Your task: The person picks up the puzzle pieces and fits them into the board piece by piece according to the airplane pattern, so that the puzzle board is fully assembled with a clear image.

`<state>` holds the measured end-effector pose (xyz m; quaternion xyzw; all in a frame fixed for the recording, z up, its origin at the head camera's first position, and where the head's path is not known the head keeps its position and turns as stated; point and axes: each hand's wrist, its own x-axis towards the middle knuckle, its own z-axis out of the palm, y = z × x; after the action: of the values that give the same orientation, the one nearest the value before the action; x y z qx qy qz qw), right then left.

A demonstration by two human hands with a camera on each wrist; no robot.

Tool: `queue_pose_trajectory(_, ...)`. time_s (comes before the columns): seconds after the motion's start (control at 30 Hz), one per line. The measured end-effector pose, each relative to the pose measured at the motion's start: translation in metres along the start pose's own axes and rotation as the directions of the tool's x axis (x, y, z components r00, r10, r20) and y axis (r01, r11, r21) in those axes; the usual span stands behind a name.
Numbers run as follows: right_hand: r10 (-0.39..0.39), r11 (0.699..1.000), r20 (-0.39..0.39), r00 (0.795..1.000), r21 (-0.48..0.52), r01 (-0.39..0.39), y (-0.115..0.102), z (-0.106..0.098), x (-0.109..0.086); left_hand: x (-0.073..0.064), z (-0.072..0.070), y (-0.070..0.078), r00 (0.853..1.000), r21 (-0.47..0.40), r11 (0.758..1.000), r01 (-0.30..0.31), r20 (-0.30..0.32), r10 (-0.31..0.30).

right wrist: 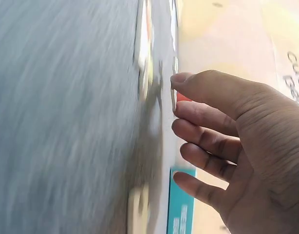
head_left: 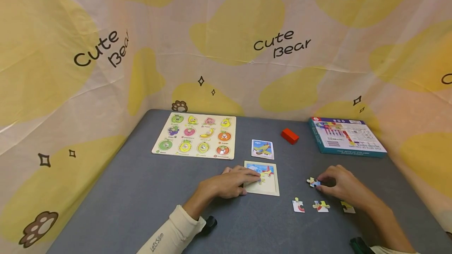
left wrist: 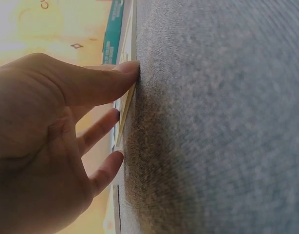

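Note:
My right hand (head_left: 344, 185) pinches a jigsaw piece (head_left: 312, 182) between thumb and fingertips, just over the table. In the right wrist view that piece appears edge-on at the fingertips. My left hand (head_left: 231, 181) rests on the wooden puzzle tray (head_left: 270, 190), its extended fingers lying over the left part and the thumb at the near left edge. Printed sky and a red plane part show along the tray's upper part; the fingers hide some of it. Loose jigsaw pieces lie near the right hand: one with a red curve (head_left: 298, 206), a yellow-and-red one (head_left: 321, 206) and a yellow one (head_left: 348, 207).
A picture card of a yellow plane (head_left: 262, 149) lies beyond the tray. A fruit peg board (head_left: 195, 156) lies at the back left, a red block (head_left: 290, 136) at the back, and a teal-edged box (head_left: 349, 136) at the back right. Printed cloth walls stand behind.

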<state>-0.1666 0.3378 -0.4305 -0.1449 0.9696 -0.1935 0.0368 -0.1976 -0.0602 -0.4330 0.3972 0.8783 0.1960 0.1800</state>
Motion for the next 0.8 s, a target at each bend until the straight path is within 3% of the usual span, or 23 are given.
queue_pose_trajectory(0.3, -0.094, 0.996, 0.025, 0.995, 0.013, 0.094, -0.033, 0.013, 0.028, 0.001, 0.001, -0.002, 1.0, 0.015, 1.0, 0.002, 0.0, -0.002)
queue_pose_trajectory(0.8, -0.146, 0.989, 0.038, 0.989, -0.024, 0.147, -0.076, 0.032, 0.059, 0.002, 0.001, -0.003, 1.0, 0.027, 1.0, -0.003, 0.01, 0.003)
